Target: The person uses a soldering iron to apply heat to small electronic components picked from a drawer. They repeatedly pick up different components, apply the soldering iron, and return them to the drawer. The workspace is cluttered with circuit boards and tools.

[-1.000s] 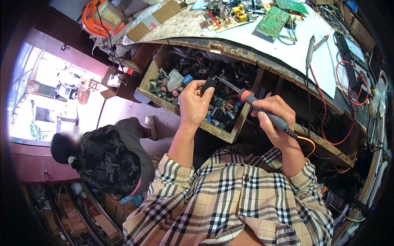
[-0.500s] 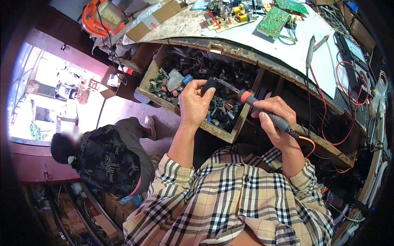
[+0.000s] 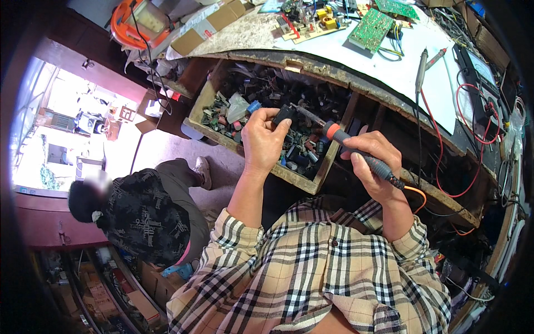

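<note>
Over an open wooden drawer (image 3: pixel 295 180), my left hand (image 3: pixel 260 142) pinches a small black blocky part (image 3: pixel 284 115) between thumb and fingers. My right hand (image 3: pixel 375 164) is wrapped around the dark grip of a soldering iron (image 3: pixel 356 145) with an orange collar and an orange cord. The iron points left, its metal tip close beside the black part; whether they touch, I cannot tell. Below both hands, the drawer holds a jumble of loose electronic components (image 3: pixel 303 146), mostly dark, with some blue, red and green ones.
On the bench above lie green circuit boards (image 3: pixel 369 32), a white sheet (image 3: pixel 428 50) and test probes (image 3: pixel 421 69) with red and black leads. A meter (image 3: pixel 478 69) sits at the right. Another person (image 3: pixel 147 214) bends down at the left. A cardboard box (image 3: pixel 208 26) rests at the back.
</note>
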